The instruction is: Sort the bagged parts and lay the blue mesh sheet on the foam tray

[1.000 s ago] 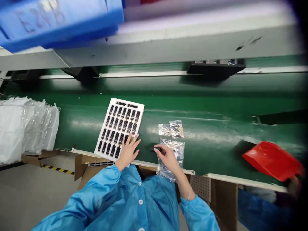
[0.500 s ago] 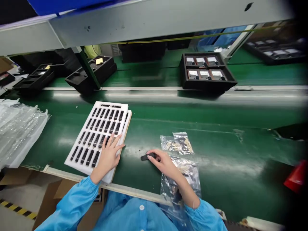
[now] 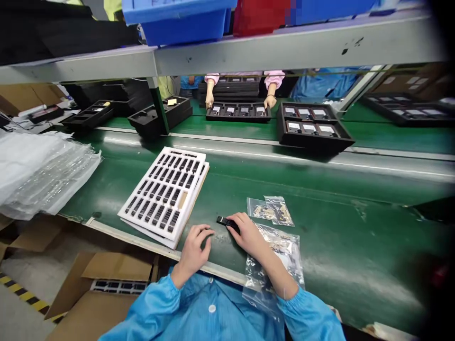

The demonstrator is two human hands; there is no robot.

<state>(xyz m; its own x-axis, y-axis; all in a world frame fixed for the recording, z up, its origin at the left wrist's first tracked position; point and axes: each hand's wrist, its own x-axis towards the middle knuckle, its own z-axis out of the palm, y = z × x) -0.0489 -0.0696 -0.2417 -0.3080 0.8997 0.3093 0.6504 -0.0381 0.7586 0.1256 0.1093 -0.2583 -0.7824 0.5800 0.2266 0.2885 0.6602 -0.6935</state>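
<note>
Glossy green belt (image 3: 320,208); right hand (image 3: 249,235) pinches ridged black strip (image 3: 225,221).

No readable text, label, brand or number is showing anywhere; the faint marks on the blue plastic bin (image 3: 177,16) up on the shelf are staying illegible.

belt (image 3: 320,189) green | tray (image 3: 165,192) white, black slots | sleeves (image 3: 149,308) blue

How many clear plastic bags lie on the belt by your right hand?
3: two small bags side by side beyond the right hand, one larger bag under that forearm. Others may be hidden.
</note>
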